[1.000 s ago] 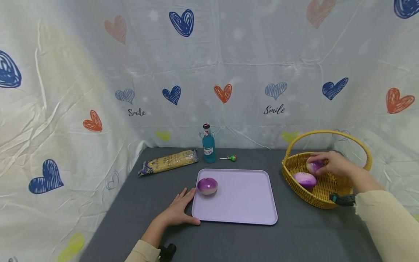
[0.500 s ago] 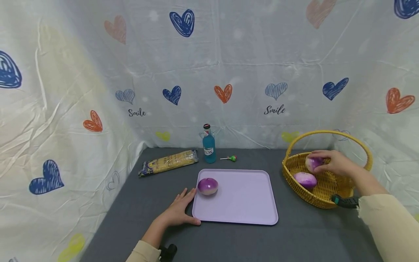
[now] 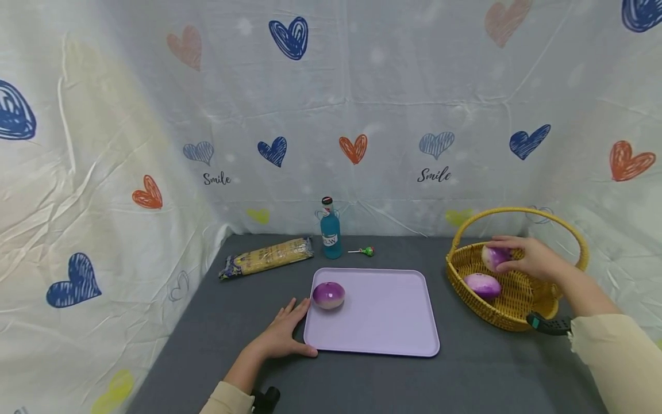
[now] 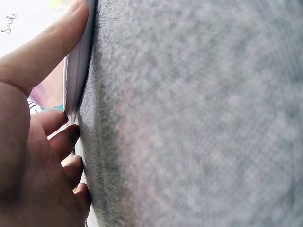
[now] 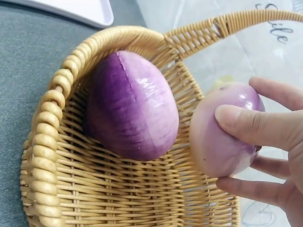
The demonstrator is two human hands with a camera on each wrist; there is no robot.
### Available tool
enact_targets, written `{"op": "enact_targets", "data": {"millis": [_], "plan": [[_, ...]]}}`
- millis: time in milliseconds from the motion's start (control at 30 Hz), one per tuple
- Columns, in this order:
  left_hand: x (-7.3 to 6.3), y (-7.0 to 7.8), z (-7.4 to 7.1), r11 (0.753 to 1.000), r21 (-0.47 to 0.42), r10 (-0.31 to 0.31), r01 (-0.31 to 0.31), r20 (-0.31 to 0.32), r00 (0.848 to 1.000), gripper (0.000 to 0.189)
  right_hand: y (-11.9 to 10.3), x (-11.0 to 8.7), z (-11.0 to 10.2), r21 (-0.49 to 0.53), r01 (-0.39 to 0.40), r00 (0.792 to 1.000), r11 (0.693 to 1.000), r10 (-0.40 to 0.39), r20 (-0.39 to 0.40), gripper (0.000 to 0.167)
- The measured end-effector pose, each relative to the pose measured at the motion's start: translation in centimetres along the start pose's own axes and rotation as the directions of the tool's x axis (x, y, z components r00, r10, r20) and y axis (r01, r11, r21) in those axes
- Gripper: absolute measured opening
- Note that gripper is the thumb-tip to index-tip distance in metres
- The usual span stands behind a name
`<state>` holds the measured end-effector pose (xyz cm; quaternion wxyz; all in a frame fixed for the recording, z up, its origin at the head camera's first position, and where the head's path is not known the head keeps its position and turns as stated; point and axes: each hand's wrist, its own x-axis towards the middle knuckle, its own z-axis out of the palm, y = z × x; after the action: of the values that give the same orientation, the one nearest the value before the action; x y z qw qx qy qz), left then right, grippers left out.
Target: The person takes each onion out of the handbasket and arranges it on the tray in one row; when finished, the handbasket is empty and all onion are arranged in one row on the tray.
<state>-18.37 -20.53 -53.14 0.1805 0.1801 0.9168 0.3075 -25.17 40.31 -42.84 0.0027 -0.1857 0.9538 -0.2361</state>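
My right hand (image 3: 535, 260) grips a glossy purple-and-white onion (image 5: 206, 144) above the inside of the yellow wicker basket (image 3: 517, 296), thumb on one side and fingers on the other. A second purple onion (image 5: 137, 106) lies in the basket beside it. On the left part of the lilac tray (image 3: 385, 313) sits another onion (image 3: 328, 295), purple on top and pale below. My left hand (image 3: 279, 334) rests at the tray's left edge with its fingers spread, the thumb at the near-left corner; in the left wrist view its fingertips are right at the rim.
Behind the tray stand a blue bottle (image 3: 330, 233) and, beside it, a green-and-red lollipop (image 3: 367, 251). A yellow packet (image 3: 269, 257) lies at the back left. The basket's tall handle (image 3: 509, 210) arches over it. A heart-printed curtain (image 3: 383, 115) hangs behind the grey table.
My right hand, holding the onion, has shifted very slightly in the basket, and more of the onion shows now. My left hand and the tray stay put.
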Motion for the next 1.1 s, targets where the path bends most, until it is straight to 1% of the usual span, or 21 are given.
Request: {"op": "enact_targets", "data": {"millis": [267, 400, 633, 767, 833, 1033, 1100], "plan": [[0.1, -0.1, 0.1, 1.000, 0.006, 0.000, 0.000, 0.002, 1.000, 0.118, -0.4, -0.1, -0.2, 0.011, 0.001, 1.000, 1.000, -0.001, 0.013, 0.058], [0.1, -0.2, 0.2, 1.000, 0.007, 0.000, 0.000, 0.001, 1.000, 0.118, -0.7, -0.3, -0.1, -0.006, 0.025, 1.000, 1.000, -0.025, 0.001, 0.056], [0.1, -0.3, 0.2, 1.000, 0.013, 0.007, -0.006, -0.004, 1.000, 0.118, -1.9, -0.5, 0.2, -0.053, 0.096, 0.993, 0.994, -0.099, -0.057, 0.053], [0.1, -0.3, 0.2, 1.000, 0.015, 0.005, -0.004, -0.004, 1.000, 0.118, -2.6, -0.6, 0.3, -0.074, 0.116, 0.989, 0.991, -0.122, -0.087, 0.052], [0.1, -0.2, 0.2, 1.000, 0.014, 0.003, -0.003, -0.005, 1.000, 0.118, -2.9, -0.6, 0.3, -0.070, 0.112, 0.990, 0.991, -0.118, -0.083, 0.052], [0.1, -0.3, 0.2, 1.000, 0.012, 0.004, -0.004, -0.008, 1.000, 0.119, -3.4, -0.5, 0.4, -0.018, 0.049, 0.998, 0.999, -0.049, -0.046, 0.054], [0.1, -0.3, 0.2, 1.000, 0.012, 0.004, -0.004, -0.008, 1.000, 0.119, -3.6, -0.4, 0.4, -0.005, 0.039, 0.999, 0.999, -0.039, -0.037, 0.054]]}}
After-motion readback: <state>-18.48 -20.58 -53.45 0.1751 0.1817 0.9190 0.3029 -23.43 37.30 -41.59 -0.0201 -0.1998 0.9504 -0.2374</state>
